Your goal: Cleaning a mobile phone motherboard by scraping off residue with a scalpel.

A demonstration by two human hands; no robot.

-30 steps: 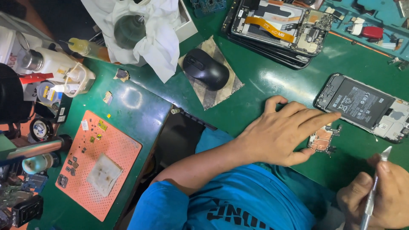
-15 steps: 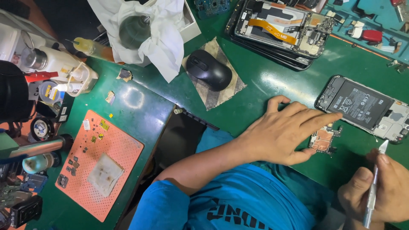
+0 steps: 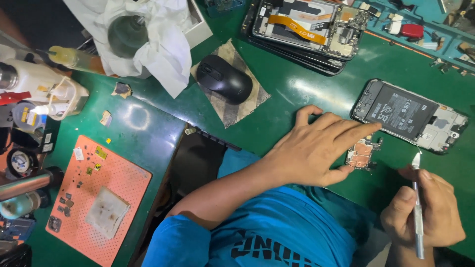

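You are pinning the small circuit board (image 3: 362, 154) flat on the green counter (image 3: 297, 94) under your spread left hand (image 3: 316, 151), right hand (image 3: 425, 210) pinching metal tweezers (image 3: 417, 198) just beside it, so bring the tip in gently

A dark green bench (image 3: 307, 94) carries a black mouse (image 3: 223, 79) on a grey-and-black striped pad (image 3: 247, 106), a salmon-orange perforated mat (image 3: 118, 183), white crumpled tissue (image 3: 163, 49) and an opened phone (image 3: 408, 116) with a black battery, while the shirt (image 3: 277, 232) is bright blue with dark lettering.
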